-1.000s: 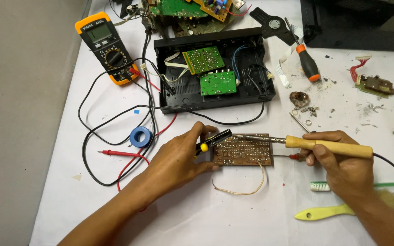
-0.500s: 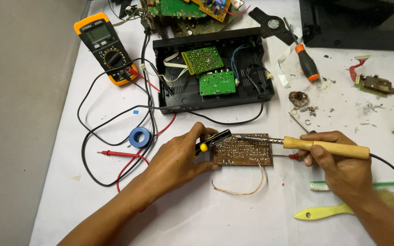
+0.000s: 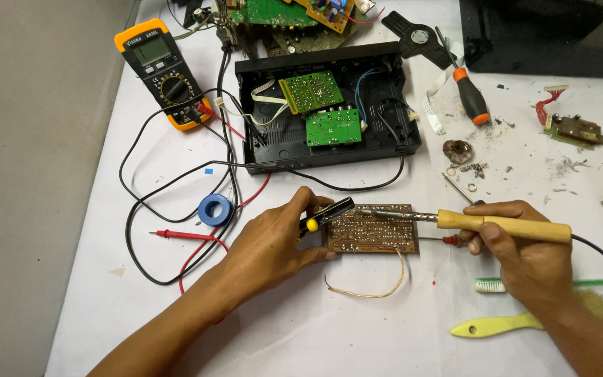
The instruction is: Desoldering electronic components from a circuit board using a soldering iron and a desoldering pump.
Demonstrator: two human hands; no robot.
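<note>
**Soldering iron on a brown board**

Right hand [image 3: 525,262] closed around wooden-handled soldering iron [image 3: 486,223], tip resting on the upper edge of the brown circuit board [image 3: 371,230]; left hand [image 3: 270,244] pinching a black tool with a yellow end [image 3: 322,215] at the board's left edge, palm down on the white table [image 3: 357,328]; board flat between both hands, a loop of bare wire [image 3: 371,290] just below it; open black case [image 3: 329,108] with green boards behind; orange multimeter [image 3: 162,73] far left; blue tape roll [image 3: 216,209] near left wrist; toothbrush [image 3: 490,285] under right hand.
</note>
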